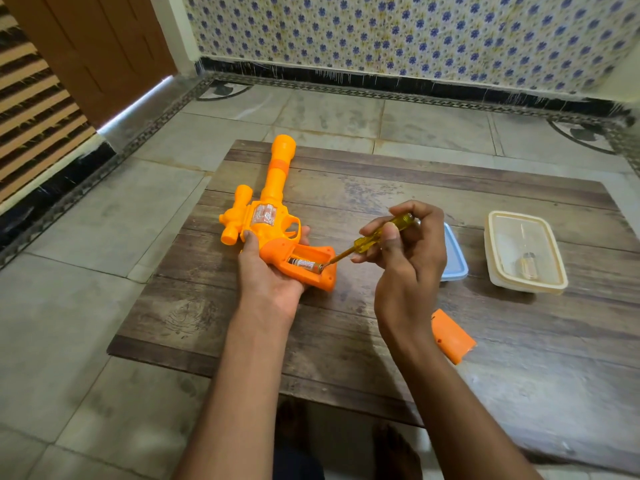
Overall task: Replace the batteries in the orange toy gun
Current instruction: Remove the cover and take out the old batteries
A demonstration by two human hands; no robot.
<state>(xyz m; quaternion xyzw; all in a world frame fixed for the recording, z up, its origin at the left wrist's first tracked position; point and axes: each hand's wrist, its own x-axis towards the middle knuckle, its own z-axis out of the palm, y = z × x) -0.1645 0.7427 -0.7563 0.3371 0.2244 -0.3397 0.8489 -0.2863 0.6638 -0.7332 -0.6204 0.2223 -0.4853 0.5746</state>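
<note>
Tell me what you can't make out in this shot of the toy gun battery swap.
Head view only:
- Battery label: too small to read.
- Second battery: none visible in the grip.
- Blue lid: largely hidden by the right hand.
- Contents of the cream container: blurred.
- Underside of the toy gun: covered by the left hand.

A low wooden board (398,188) lies on the tiled floor (104,220). Near its right edge sits a cream plastic container (524,252) with a small item inside, and just left of it a pale blue lid (455,258). An orange battery cover (453,336) lies flat toward the near edge, right of the middle.
</note>
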